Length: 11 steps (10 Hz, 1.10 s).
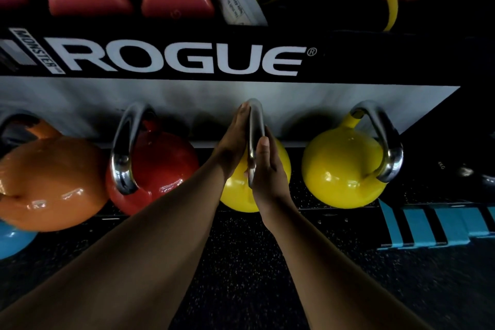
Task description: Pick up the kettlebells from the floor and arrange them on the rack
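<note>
Both hands, left hand and right hand, are pressing flat against the steel handle of your yellow kettlebell; it's likely heavy and slick, so wrap your fingers around it.

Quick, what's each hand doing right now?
Left hand: flat and open, pressed against the yellow kettlebell's steel handle.
Right hand: open too, pressed on the handle's other side.

Dim, wide-angle-warped view; glare on glossy kettlebells.
</note>
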Each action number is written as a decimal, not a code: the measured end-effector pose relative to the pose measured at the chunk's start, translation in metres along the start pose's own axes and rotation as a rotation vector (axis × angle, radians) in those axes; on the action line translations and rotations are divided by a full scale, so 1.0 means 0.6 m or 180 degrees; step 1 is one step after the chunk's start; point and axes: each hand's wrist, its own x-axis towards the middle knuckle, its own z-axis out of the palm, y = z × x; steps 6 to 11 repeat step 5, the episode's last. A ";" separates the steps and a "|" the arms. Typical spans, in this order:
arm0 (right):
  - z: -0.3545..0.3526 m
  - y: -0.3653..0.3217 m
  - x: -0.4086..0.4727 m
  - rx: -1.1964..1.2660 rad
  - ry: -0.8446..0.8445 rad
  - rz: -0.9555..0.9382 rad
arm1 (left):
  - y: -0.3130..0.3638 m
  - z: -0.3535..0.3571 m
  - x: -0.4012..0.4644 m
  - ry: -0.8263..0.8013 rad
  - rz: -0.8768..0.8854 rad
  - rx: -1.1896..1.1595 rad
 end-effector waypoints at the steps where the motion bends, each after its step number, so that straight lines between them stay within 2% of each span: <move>1: -0.001 0.001 0.000 0.0008 -0.0024 -0.0049 | 0.001 0.000 -0.002 -0.0012 0.0018 0.0011; 4: -0.016 -0.024 0.005 -0.0270 -0.0267 0.0081 | 0.036 -0.012 -0.016 -0.0016 0.0259 0.0589; 5: -0.031 -0.041 0.012 -0.0745 -0.0228 0.0125 | 0.052 -0.011 -0.035 0.0265 0.0330 0.0824; 11: -0.031 -0.041 0.012 -0.0745 -0.0228 0.0125 | 0.052 -0.011 -0.035 0.0265 0.0330 0.0824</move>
